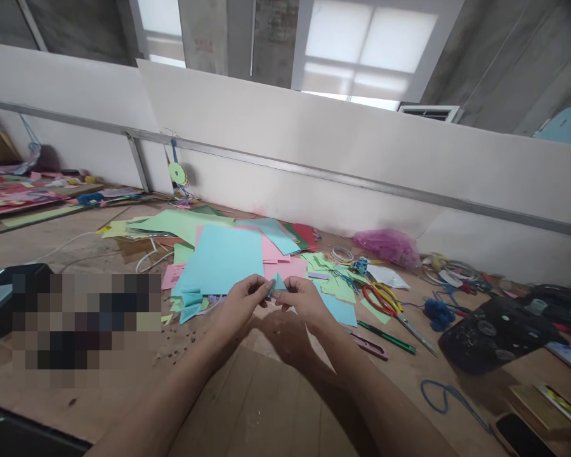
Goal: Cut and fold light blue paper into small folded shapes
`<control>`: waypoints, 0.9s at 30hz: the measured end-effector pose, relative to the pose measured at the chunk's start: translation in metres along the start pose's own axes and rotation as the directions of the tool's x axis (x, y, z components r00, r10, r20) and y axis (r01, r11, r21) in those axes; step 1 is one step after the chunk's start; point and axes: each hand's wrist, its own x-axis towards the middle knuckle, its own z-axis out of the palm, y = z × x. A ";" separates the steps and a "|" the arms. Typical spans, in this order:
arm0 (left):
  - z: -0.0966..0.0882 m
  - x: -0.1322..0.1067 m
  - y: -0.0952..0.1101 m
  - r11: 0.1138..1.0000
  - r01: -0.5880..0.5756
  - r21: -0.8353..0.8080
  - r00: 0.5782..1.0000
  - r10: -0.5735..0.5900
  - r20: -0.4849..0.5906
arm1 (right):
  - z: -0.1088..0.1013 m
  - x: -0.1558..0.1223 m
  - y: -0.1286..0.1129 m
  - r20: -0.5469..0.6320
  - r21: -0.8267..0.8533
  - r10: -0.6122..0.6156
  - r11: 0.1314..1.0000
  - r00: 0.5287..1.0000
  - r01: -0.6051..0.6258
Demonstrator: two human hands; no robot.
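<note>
Landmark: the large blue sheet (pixel 223 254) on the table (pixel 228 400). Small folded blue paper (pixel 278 283) appears just off that sheet's near right corner, pinched between both hands' fingertips. Left hand (pixel 248 292) has its left edge between thumb and fingers; right hand (pixel 301 296) grips the right edge, same pinch. A pointed end sticks up between the two sets of fingers, facing away from the wearer; lower part is partly covered by the fingers, so can't tell the full fold shape. Neither hand is released, both are grasping that one piece. Left hand overlaps the sheet's near right corner in view; right hand is wholly right of it. Around the sheet: folded blue strips (pixel 190 304) at its near left corner, green sheets (pixel 181 222) beyond it, pink sheets (pixel 285 269) along its right side, green scraps (pixel 337 291) further right. Well right of the sheet, past the right hand: scissors (pixel 400 315) with red and yellow handles, green cutter (pixel 387 337) and pink cutter (pixel 368 346) on their near side, blue yarn ball (pixel 438 315) beyond the blades, pink mesh bundle (pixel 386 246) near the wall (pixel 314 139).
</note>
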 end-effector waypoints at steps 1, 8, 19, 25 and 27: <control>0.000 0.000 -0.001 0.999 0.003 -0.034 1.000 -0.003 -0.004 | 0.001 0.000 0.000 -0.017 0.022 0.002 1.000 1.000 -0.002; -0.006 0.001 -0.002 0.997 0.014 -0.079 0.997 -0.020 -0.075 | 0.004 -0.004 -0.007 0.053 -0.025 0.088 0.996 0.995 -0.086; -0.012 0.002 0.005 0.997 0.066 -0.045 0.995 -0.069 -0.074 | -0.005 -0.006 -0.013 0.076 -0.104 0.057 0.993 0.995 -0.049; -0.006 0.002 0.000 0.995 0.049 -0.089 0.996 -0.056 -0.075 | 0.002 -0.003 -0.004 0.072 -0.015 0.049 0.999 0.996 -0.048; -0.007 0.004 -0.005 0.993 0.034 -0.114 0.995 -0.044 -0.088 | 0.003 -0.003 -0.003 0.099 -0.004 0.055 0.998 0.994 -0.055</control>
